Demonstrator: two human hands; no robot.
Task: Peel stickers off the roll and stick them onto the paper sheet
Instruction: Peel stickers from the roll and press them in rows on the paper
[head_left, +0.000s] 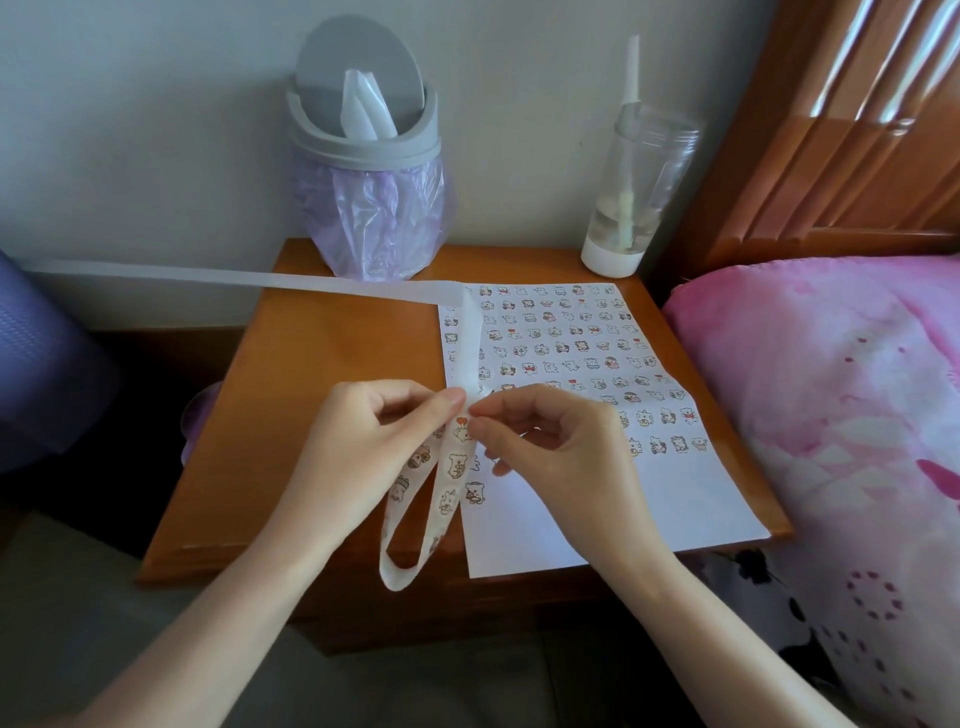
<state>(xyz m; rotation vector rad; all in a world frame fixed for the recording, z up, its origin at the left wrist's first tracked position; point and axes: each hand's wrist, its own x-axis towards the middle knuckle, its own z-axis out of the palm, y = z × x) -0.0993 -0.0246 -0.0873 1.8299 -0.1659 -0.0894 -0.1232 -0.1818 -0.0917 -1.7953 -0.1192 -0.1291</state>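
**Both hands pinch the sticker strip above the table**

The left hand (363, 441) pinches the sticker strip (452, 467) between thumb and forefinger, just above the wooden table (322, 389). The right hand (550, 447) meets it fingertip to fingertip, its thumb and forefinger pressed together at the strip's edge beside a small cartoon sticker (461, 430); whether the sticker is already lifted cannot be told.

Below the hands the strip hangs in a loop past the table's front edge. Above them, the bare backing (208, 278) runs up across the paper sheet's left edge, then bends and stretches away to the left.

The paper sheet (649, 493) lies flat on the right side of the table, its upper part covered with rows of stickers, its lower part blank. A small bin (363, 156) and a clear bottle (639, 192) stand at the back.
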